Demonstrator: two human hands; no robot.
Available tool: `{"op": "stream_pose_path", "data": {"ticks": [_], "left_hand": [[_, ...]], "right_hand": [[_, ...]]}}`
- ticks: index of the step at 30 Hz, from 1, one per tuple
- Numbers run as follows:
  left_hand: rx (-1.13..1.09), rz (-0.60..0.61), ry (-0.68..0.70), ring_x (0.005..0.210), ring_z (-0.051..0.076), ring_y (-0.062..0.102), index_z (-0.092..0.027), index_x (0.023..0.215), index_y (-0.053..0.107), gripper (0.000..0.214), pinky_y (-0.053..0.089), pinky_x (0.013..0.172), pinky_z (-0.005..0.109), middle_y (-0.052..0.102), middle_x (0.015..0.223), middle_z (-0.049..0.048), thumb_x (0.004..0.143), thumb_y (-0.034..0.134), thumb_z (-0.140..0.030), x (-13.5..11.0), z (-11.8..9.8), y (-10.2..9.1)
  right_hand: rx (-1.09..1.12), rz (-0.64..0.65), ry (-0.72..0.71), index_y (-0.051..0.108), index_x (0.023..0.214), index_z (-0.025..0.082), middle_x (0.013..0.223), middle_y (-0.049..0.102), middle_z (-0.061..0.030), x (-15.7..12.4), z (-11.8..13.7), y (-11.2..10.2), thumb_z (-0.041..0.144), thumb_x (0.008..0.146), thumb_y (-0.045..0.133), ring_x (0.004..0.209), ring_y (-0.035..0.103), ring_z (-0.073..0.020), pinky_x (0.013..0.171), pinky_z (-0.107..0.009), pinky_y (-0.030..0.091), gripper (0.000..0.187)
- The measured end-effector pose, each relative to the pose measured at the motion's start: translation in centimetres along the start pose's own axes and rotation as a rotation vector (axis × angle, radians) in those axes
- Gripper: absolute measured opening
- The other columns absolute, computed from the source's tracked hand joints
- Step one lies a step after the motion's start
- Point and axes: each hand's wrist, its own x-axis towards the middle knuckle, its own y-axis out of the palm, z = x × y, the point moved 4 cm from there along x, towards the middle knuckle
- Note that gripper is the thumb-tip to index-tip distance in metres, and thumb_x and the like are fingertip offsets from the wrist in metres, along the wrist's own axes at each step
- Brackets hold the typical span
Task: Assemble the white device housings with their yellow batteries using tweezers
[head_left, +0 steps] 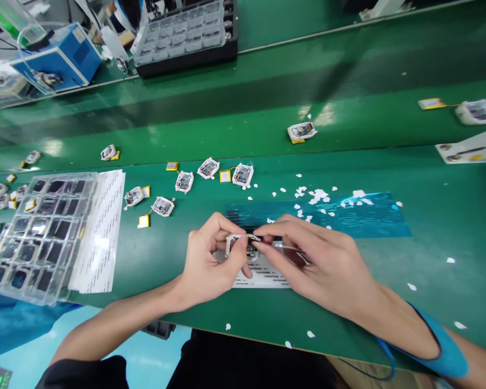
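A small white-framed electronic module with a dark circuit face sits pinched between both hands, just above a white printed card lying on the green work mat. The left hand grips the module's near side, thumb and forefinger closed on its frame. The right hand meets it from the other side, fingertips drawn together on the module's edge (whether they also hold a fine tool I cannot tell). A blue band wraps that wrist.

Just beyond the hands lies a strip of shiny blue film, scattered with small white paper scraps. Further left on the mat, several like white-framed modules with yellow square tabs lie loose. At the far left sits a clear plastic compartment tray of dark square parts, touching a stack of white printed sheets. Across the bench stands a blue box-shaped device beside a grey tray on a black base.
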Motion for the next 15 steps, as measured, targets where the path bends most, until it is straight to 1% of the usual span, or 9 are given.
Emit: {"op": "stream_pose_path", "data": {"ticks": [1,3,7,9,11,13,15], "left_hand": [[0.027,0.007,-0.008,0.047,0.013,0.07,-0.018,0.095,0.057,0.016,0.053,0.046,0.017,0.066,0.058,-0.0045,0.1,0.067,-0.029,0.0,0.0,0.0],[0.064,0.029,-0.034,0.047,0.013,0.071,-0.018,0.095,0.058,0.011,0.052,0.047,0.017,0.066,0.058,-0.0036,0.099,0.064,-0.026,0.1,0.0,-0.1],[0.051,0.077,-0.108,0.043,0.013,0.067,-0.017,0.091,0.059,0.009,0.051,0.044,0.018,0.065,0.056,-0.0031,0.097,0.06,-0.025,0.3,0.1,0.0],[0.063,0.079,-0.109,0.042,0.013,0.065,-0.018,0.091,0.059,0.007,0.053,0.044,0.019,0.064,0.055,-0.0036,0.095,0.061,-0.023,0.3,-0.1,0.0],[0.078,0.08,-0.097,0.041,0.012,0.063,-0.018,0.091,0.06,0.006,0.053,0.044,0.019,0.064,0.054,-0.004,0.094,0.062,-0.022,0.3,-0.3,0.0],[0.092,0.077,-0.082,0.042,0.012,0.064,-0.018,0.09,0.06,0.006,0.052,0.044,0.018,0.065,0.055,-0.0037,0.095,0.063,-0.021,0.3,-0.4,0.0],[0.088,0.066,-0.072,0.044,0.013,0.066,-0.018,0.091,0.06,0.008,0.052,0.044,0.018,0.065,0.057,-0.0031,0.096,0.064,-0.022,0.3,-0.3,0.0]], "right_hand": [[-0.05,-0.002,-0.033,0.064,0.11,0.018,0.087,0.069,0.0007,-0.2,0.0,0.0,0.018,0.108,0.057,0.055,0.055,-0.0075,0.05,-0.021,0.044,0.007],[-0.133,0.022,-0.093,0.062,0.106,0.018,0.087,0.068,0.0004,-0.4,0.0,0.1,0.013,0.108,0.05,0.058,0.057,-0.0081,0.05,-0.021,0.043,0.013],[-0.279,0.083,-0.169,0.06,0.104,0.019,0.09,0.071,-0.0013,-0.5,0.0,-0.1,0.005,0.104,0.041,0.068,0.066,-0.0109,0.052,-0.024,0.046,0.023],[-0.372,0.107,-0.211,0.062,0.106,0.018,0.094,0.073,-0.0024,-0.6,0.3,-0.2,0.001,0.101,0.038,0.073,0.069,-0.0121,0.053,-0.026,0.048,0.029],[-0.47,0.109,-0.278,0.064,0.109,0.017,0.098,0.075,-0.0035,-0.8,0.7,-0.4,-0.004,0.096,0.036,0.075,0.07,-0.013,0.051,-0.027,0.048,0.037],[-0.561,0.092,-0.359,0.067,0.112,0.014,0.1,0.076,-0.0058,-1.1,1.3,-0.5,-0.004,0.095,0.039,0.077,0.071,-0.0154,0.049,-0.028,0.049,0.038],[-0.619,0.074,-0.43,0.067,0.118,0.011,0.104,0.078,-0.0094,-1.4,1.6,-0.6,0.001,0.098,0.046,0.082,0.073,-0.0188,0.054,-0.029,0.054,0.032]]}}
